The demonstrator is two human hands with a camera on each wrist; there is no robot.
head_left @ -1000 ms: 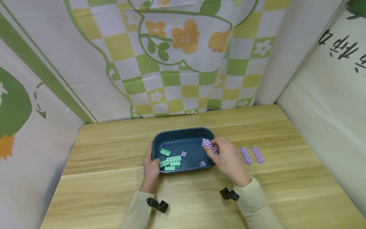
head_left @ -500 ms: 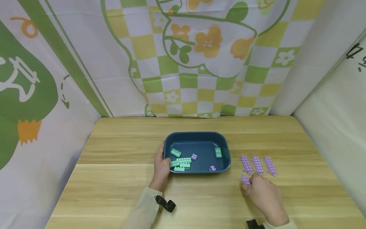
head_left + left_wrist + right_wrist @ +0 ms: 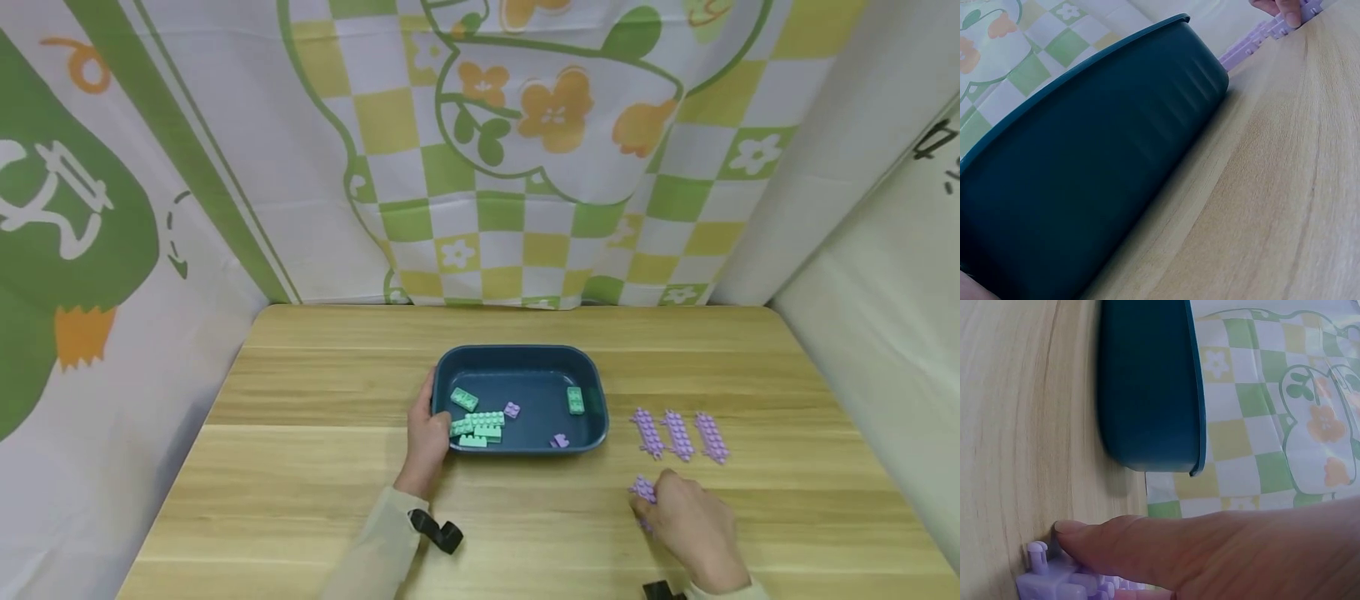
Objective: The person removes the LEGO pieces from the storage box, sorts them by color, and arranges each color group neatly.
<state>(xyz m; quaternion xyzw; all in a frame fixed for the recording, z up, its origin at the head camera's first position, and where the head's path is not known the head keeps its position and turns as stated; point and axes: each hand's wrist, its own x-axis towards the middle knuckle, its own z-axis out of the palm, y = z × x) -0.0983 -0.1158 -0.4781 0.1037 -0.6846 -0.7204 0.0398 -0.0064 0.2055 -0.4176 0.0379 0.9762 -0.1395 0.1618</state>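
My left hand point(image 3: 424, 437) grips the left end of a dark blue tray point(image 3: 525, 452), its thumb over the rim. My right hand point(image 3: 692, 521) pinches a long purple toy building brick point(image 3: 643, 489) at the tabletop, front right of the tray; the hand covers part of it. In the right wrist view the thumb point(image 3: 1116, 547) presses along this brick's side, near a small upright peg. Behind it, three similar purple bricks lie side by side: the left one point(image 3: 648, 433), the middle one point(image 3: 679, 435) and the right one point(image 3: 711, 437).
Inside the tray, several green bricks point(image 3: 483, 420) lie at the left, and one green brick point(image 3: 575, 400) lies at the right. Two small purple pieces, one square point(image 3: 512, 409) and one odd-shaped point(image 3: 559, 441), are there too. A printed curtain point(image 3: 498, 233) hangs behind the wooden table point(image 3: 337, 358).
My right hand has carried the purple brick from above the tray's right end out to the table at the front right. The left hand keeps its grip on the tray. The head view has shifted.
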